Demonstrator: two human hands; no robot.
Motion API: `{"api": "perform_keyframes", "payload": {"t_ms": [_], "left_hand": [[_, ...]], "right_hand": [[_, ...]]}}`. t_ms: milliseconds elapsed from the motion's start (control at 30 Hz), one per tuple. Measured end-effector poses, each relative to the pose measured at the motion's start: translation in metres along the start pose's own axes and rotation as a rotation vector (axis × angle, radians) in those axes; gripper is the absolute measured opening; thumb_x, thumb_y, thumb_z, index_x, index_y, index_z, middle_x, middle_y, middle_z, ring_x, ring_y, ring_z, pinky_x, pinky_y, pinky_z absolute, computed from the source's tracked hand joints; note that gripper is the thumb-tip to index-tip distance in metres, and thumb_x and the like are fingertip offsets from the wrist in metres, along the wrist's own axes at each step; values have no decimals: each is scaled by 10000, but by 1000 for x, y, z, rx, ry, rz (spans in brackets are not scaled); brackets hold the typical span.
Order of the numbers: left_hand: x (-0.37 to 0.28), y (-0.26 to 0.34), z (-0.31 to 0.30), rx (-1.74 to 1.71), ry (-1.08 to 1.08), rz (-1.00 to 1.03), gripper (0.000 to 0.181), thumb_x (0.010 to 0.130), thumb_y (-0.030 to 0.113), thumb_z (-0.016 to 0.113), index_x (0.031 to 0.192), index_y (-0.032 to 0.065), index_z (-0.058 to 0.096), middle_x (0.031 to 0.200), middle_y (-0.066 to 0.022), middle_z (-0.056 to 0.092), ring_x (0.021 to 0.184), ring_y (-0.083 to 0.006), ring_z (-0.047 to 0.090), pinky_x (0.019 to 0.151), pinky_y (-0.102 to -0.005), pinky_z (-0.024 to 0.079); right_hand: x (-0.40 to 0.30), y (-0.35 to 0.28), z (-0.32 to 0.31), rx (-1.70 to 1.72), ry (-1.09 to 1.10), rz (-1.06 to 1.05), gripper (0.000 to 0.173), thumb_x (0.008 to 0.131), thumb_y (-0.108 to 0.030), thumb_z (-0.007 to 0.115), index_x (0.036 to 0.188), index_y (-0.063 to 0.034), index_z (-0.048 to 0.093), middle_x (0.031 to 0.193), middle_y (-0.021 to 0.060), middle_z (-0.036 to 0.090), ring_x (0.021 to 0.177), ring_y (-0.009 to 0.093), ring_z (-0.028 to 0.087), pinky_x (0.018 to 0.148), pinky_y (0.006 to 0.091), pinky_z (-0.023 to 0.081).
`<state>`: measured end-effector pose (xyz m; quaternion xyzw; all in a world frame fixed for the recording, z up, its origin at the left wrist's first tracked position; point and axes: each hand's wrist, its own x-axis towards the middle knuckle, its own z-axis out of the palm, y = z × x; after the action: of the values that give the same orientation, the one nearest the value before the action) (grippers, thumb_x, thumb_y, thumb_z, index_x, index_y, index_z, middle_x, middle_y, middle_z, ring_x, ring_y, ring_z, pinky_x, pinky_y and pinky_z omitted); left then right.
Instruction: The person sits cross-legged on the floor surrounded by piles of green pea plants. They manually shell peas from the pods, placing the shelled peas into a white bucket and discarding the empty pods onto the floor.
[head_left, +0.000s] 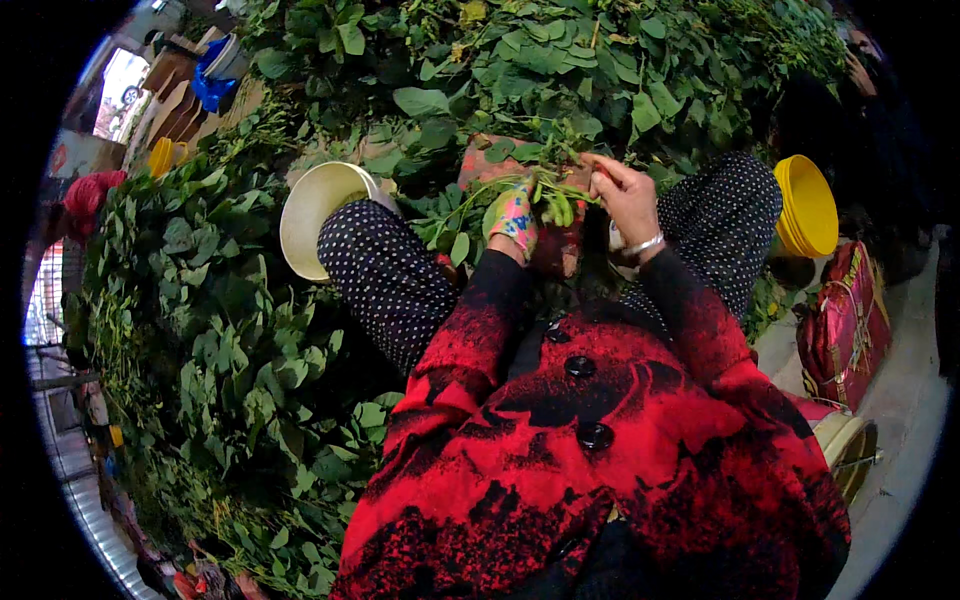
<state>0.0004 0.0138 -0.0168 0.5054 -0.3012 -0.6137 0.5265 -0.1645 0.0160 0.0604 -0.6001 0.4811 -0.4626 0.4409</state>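
Observation:
My left hand (511, 217), in a floral-patterned glove, is closed around a leafy green stem in front of my knees. Plump green bean pods (559, 208), which look like soybean pods, hang from this stem just right of the glove. Bare and wearing a silver bracelet (643, 245), my right hand (628, 201) is at the right side of the pods, index finger stretched toward the stem. A small red thing (603, 172) shows at its fingers; what it is stays unclear. Beneath both hands is a worn reddish board or mat (480, 159), partly covered by leaves.
Cut leafy plants are heaped ahead (525, 67) and at my left (247, 360). A white bucket (304, 225) lies tilted by my left knee. Yellow buckets (814, 206) are by my right knee. A red bag (844, 322) sits behind them. At the far right edge, another person's hand (861, 75) shows.

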Motion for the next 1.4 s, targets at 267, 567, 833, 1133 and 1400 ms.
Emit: {"api": "perform_keyframes", "payload": {"t_ms": [267,567,833,1133,1400], "left_hand": [[-17,9,15,273,-25,157,330,751,-28,506,1074,23,459,936,-94,552,844,-169,529,702,-270,436],[-13,8,20,-297,-5,-183,263,844,226,440,1001,25,506,925,-54,551,797,-161,523,685,-282,431],[-20,-5,-4,-54,-260,15,364,829,360,402,1031,69,486,1013,-115,508,868,-196,500,726,-288,419],[-7,-10,-4,-135,-167,-346,221,802,147,491,984,25,521,853,-63,567,757,-151,531,662,-263,436],[-13,-2,13,-17,-159,-263,196,798,178,495,934,44,541,801,-46,570,698,-137,535,569,-251,420]], "right_hand": [[-28,29,13,-286,39,-247,267,705,-108,577,961,-33,572,813,125,595,697,201,583,646,268,455],[-5,56,17,-288,89,-92,187,699,-75,597,870,0,589,711,66,606,594,102,553,572,221,441],[12,74,11,-157,-8,187,158,686,-146,583,682,11,574,546,70,553,498,102,499,477,255,388],[20,87,6,32,2,427,173,730,-162,564,706,5,603,533,11,551,415,62,442,399,216,350],[11,56,-14,25,192,161,141,751,-81,562,851,11,603,680,4,578,552,52,497,497,179,393]]}}
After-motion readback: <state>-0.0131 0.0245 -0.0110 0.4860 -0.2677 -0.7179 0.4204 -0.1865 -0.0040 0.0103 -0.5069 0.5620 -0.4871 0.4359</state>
